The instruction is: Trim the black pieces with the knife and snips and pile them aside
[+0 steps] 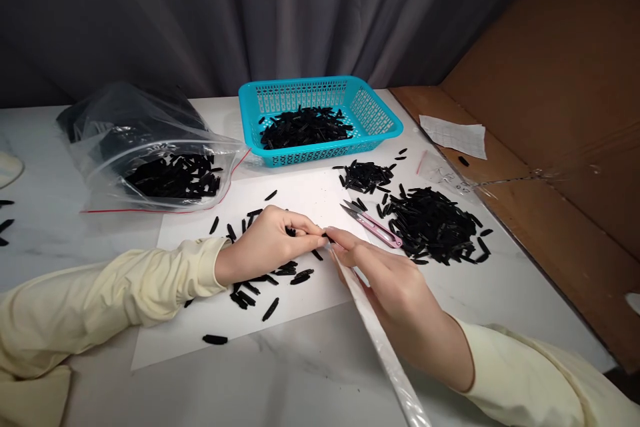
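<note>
Over a white paper sheet [175, 340], the fingertips of my left hand [273, 240] and my right hand [387, 273] meet. Pinched between them is a small black elongated piece [325, 235], mostly hidden by the fingers. My right hand also grips a long, shiny white strip [383, 347], which slants down toward the bottom edge. Similar loose black pieces [271, 309] lie scattered on the paper around and beneath my left hand. Just beyond my right hand rests a pair of pink-handled thread snips [375, 227], its blades pointing away to the left.
A turquoise basket [320, 152] at the back holds many black pieces. Left of it lies a clear zip bag [145, 140] with more inside. Two heaps, one small [367, 175] and one larger [435, 223], sit on the right. A cardboard panel [560, 80] borders the table there.
</note>
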`<control>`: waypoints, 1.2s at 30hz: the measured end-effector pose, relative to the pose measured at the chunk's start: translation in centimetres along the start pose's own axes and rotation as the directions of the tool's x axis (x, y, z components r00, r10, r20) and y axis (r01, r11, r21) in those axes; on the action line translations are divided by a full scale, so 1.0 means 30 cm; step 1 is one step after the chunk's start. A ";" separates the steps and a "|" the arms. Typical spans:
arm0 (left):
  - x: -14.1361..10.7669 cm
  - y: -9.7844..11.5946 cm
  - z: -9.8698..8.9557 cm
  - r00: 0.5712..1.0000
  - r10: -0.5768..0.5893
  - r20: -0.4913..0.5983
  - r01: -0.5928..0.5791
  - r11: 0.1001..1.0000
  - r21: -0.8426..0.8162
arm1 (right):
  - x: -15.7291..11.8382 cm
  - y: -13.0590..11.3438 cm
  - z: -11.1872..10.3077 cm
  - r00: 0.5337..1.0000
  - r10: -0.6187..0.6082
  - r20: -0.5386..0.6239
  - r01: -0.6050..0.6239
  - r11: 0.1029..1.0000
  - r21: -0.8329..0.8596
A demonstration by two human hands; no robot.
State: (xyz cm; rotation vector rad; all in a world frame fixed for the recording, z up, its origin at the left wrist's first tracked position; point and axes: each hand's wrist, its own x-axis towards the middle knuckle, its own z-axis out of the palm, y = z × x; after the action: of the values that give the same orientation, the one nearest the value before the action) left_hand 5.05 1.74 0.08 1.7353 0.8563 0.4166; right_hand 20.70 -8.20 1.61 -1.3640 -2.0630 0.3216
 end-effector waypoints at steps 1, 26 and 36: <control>0.000 0.000 0.001 1.000 0.000 -0.003 0.000 1.000 0.004 | -0.002 -0.002 0.006 1.000 -0.004 0.003 0.004 1.000 -0.022; 0.004 0.010 -0.009 0.996 -0.090 -0.003 0.089 0.987 -0.132 | 0.016 0.034 -0.010 0.935 0.341 -0.094 -0.313 0.922 0.228; 0.006 0.011 -0.019 0.985 -0.168 0.048 0.175 0.936 -0.304 | 0.074 0.042 -0.078 0.810 0.558 0.182 -0.517 0.532 0.670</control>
State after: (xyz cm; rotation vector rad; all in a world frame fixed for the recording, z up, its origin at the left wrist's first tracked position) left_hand 4.92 2.21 0.54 1.3641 0.8701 0.3913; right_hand 22.52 -6.00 3.58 -1.4280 -1.1648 1.1926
